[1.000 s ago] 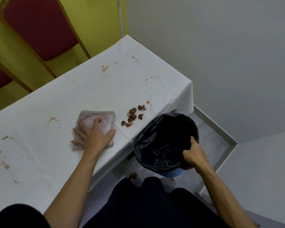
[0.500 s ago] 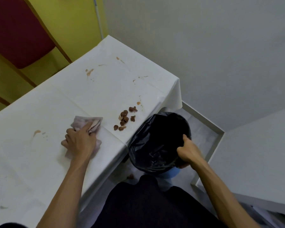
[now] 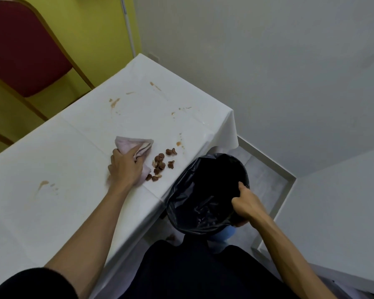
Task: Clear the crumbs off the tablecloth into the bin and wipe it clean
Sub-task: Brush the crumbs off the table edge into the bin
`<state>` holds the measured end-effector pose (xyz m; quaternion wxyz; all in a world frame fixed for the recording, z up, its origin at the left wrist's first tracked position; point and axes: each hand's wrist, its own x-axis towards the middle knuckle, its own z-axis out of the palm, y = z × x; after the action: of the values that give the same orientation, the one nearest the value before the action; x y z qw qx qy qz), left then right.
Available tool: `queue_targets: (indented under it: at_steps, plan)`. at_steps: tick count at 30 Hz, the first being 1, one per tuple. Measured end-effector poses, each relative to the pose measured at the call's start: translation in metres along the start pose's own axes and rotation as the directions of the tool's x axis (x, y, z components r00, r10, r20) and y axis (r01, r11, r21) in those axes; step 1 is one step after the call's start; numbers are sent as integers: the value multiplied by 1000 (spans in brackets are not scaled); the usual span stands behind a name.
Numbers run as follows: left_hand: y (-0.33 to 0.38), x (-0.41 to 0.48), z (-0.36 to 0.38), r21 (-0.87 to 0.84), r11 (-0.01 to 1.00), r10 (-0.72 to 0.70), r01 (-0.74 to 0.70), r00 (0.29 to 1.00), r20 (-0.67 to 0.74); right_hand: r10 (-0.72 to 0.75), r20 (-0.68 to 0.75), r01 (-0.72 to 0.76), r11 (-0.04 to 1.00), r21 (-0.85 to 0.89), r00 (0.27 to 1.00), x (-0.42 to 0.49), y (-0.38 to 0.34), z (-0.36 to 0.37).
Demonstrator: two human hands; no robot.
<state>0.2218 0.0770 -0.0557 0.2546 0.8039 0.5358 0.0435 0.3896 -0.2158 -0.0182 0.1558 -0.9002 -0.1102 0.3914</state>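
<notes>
Several brown crumbs lie in a loose pile on the white tablecloth, close to its front edge. My left hand grips a bunched pink cloth on the tablecloth, and the cloth's lower edge touches the nearest crumbs. Just below the table edge by the crumbs, my right hand holds up the bin, a blue bin lined with a black bag, by its right rim. Brown smears mark the tablecloth at the back and to the left.
A chair with a red seat and wooden frame stands behind the table against the yellow wall. A white wall is on the right, with a grey floor and white ledge beneath. One brown bit lies on the floor under the table edge.
My left hand bunched the flat cloth up and slid it right until it reached the crumbs. My right hand has kept its hold on the bin at the table edge.
</notes>
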Motion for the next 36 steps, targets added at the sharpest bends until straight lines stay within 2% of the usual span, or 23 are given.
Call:
queue_targets:
  at_steps: [4,15,21,27,30,34,36]
  plan:
    - [5,-10,12,7,995,99,-99,995,-23,-1,4,1,1000,-1,1000,3,2,0]
    - [51,-48,51,-179,967,185,-184,983,-8,9,39,-9,1000,17,999,9,4,-3]
    - [73,-73,62,-289,889,396,-354,913,98,1,45,-4,998,64,999,10,6,-9]
    - [98,-11,34,-273,904,334,-328,942,-23,3,23,-5,996,91,1000,9,14,-10]
    - [102,28,22,-164,956,236,-243,970,-57,12,28,-14,995,103,1000,9,15,-10]
    - [91,42,27,-2,977,211,-211,977,34,23,26,-25,993,114,999,7,16,-10]
    - [87,33,34,33,975,218,-219,975,37,24,30,-27,993,119,999,6,16,-10]
